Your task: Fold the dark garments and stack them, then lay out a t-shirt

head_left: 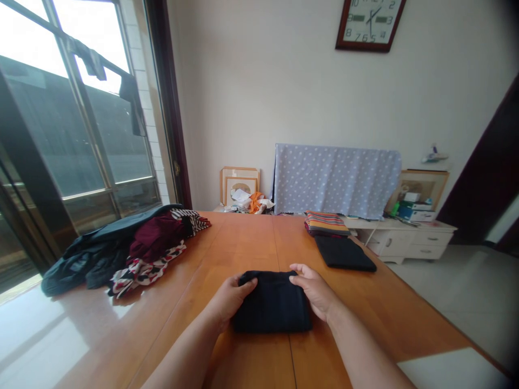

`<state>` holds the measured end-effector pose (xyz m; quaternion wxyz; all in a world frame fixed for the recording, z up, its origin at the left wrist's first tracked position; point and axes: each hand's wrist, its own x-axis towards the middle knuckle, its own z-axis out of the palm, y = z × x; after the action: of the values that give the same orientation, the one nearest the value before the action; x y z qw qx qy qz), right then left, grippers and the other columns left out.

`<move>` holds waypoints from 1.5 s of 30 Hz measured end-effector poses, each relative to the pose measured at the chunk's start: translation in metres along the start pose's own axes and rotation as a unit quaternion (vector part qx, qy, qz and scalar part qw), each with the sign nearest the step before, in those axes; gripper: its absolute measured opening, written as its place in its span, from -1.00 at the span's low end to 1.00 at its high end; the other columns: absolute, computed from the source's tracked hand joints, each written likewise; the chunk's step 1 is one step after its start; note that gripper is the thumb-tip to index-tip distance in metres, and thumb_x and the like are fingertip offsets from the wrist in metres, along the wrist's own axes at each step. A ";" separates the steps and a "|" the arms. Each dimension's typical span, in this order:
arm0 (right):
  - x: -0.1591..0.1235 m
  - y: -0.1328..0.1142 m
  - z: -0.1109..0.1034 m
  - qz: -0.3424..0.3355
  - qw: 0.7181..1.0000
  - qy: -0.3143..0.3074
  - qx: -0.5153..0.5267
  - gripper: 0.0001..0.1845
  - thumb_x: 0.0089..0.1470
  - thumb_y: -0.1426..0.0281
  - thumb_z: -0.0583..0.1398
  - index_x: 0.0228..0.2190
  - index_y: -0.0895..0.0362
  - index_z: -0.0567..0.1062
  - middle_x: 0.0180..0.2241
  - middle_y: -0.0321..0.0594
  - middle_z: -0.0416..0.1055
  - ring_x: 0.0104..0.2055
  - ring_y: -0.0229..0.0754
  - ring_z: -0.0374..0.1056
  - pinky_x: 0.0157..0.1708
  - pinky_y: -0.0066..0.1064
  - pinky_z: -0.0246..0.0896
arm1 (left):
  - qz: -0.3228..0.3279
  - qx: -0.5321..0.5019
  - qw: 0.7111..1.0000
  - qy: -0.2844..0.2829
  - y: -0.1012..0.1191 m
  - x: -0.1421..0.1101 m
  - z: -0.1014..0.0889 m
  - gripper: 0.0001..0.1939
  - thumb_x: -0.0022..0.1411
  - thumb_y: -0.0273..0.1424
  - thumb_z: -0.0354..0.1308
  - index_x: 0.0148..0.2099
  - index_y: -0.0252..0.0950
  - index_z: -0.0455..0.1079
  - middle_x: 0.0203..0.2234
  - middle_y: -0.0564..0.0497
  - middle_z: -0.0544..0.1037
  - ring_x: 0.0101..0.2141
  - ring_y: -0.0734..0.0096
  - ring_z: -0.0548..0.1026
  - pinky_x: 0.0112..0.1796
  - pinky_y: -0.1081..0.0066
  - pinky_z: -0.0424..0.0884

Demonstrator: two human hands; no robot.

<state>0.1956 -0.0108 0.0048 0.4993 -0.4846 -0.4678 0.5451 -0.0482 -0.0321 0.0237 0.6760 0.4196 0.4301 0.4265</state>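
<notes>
A dark folded garment (pixel 272 305) lies flat on the wooden table (pixel 243 237) right in front of me. My left hand (pixel 227 300) grips its left edge, fingers curled over the far corner. My right hand (pixel 314 289) rests on its right edge, fingers bent over the top of the cloth. Both forearms reach in from the bottom of the view.
A heap of unfolded clothes (pixel 121 248), dark, maroon and patterned, sits at the table's left. A folded black piece (pixel 344 253) and a striped folded stack (pixel 326 222) lie at the far right. A white drawer unit (pixel 405 240) stands beyond the table.
</notes>
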 end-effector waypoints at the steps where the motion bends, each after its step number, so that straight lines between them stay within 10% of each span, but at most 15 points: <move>1: 0.001 0.001 0.000 -0.004 1.000 0.016 -0.005 -0.54 -0.11 0.26 0.34 -0.11 0.05 0.48 -0.19 -0.22 0.53 -0.07 -0.09 0.41 -0.02 -0.30 0.22 | -0.002 0.010 1.000 0.009 0.001 0.000 0.001 -0.46 0.04 -0.05 0.37 -0.06 -0.32 0.47 -0.35 -0.10 0.64 -0.36 0.20 0.61 -0.28 0.28 0.53; 11: 0.013 0.019 0.005 -0.048 0.991 0.095 -0.082 -0.54 -0.01 0.17 0.26 -0.07 0.04 0.42 -0.23 -0.19 0.53 -0.11 -0.05 0.44 -0.08 -0.24 0.27 | 0.031 0.299 0.940 0.163 0.004 0.014 -0.003 -0.41 0.19 0.20 -0.02 -0.48 -0.23 0.32 -0.61 -0.01 0.45 -0.42 0.14 0.52 -0.46 0.38 0.30; 18: 0.020 0.027 0.008 -0.069 0.983 0.128 -0.113 -0.58 -0.03 0.21 0.27 -0.09 0.00 0.48 -0.17 -0.13 0.54 -0.05 0.03 0.43 -0.09 -0.21 0.30 | 0.036 0.512 0.824 0.239 0.011 0.009 -0.006 -0.44 0.24 0.16 -0.10 -0.35 -0.21 0.40 -0.41 -0.13 0.60 -0.28 0.00 0.55 -0.26 0.25 0.31; 22: 0.021 0.029 0.007 -0.073 0.983 0.135 -0.106 -0.55 -0.04 0.20 0.27 -0.07 0.01 0.48 -0.18 -0.13 0.55 -0.04 0.04 0.43 -0.08 -0.20 0.30 | 0.177 0.594 0.730 0.288 0.015 -0.001 0.002 -0.65 0.34 -0.08 -0.04 -0.07 -0.21 0.36 -0.23 -0.11 0.59 -0.16 0.07 0.51 -0.11 0.17 0.28; 28: 0.019 0.022 0.008 -0.057 0.982 0.141 -0.109 -0.49 -0.03 0.14 0.29 -0.04 0.04 0.46 -0.20 -0.14 0.55 -0.06 0.02 0.44 -0.05 -0.21 0.28 | 0.384 0.614 0.680 0.111 0.014 -0.014 0.031 -0.72 0.40 -0.34 -0.08 -0.04 -0.19 0.45 -0.10 -0.10 0.54 -0.03 0.17 0.43 0.04 0.18 0.27; 33: 0.017 0.019 0.011 -0.059 0.985 0.138 -0.080 -0.48 -0.04 0.13 0.30 -0.04 0.03 0.44 -0.30 -0.19 0.55 -0.17 0.02 0.46 -0.16 -0.22 0.31 | 0.378 0.612 0.694 -0.015 0.002 -0.009 0.033 -0.67 0.38 -0.38 -0.06 0.01 -0.20 0.50 -0.03 -0.10 0.56 0.04 0.18 0.45 0.14 0.15 0.27; 45: 0.027 0.027 0.009 -0.089 0.977 0.156 -0.114 -0.43 -0.03 0.09 0.28 -0.01 0.05 0.44 -0.39 -0.18 0.56 -0.29 0.02 0.47 -0.27 -0.21 0.31 | 0.304 0.668 0.679 0.009 -0.014 0.000 0.025 -0.47 0.43 -0.14 -0.13 0.29 -0.27 0.29 0.27 -0.19 0.31 0.30 0.07 0.18 0.28 0.02 0.05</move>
<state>0.1836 0.0147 -0.0232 0.5539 -0.5737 -0.4844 0.3598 -0.0219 -0.0410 0.0173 0.0448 0.8639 0.4550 0.2114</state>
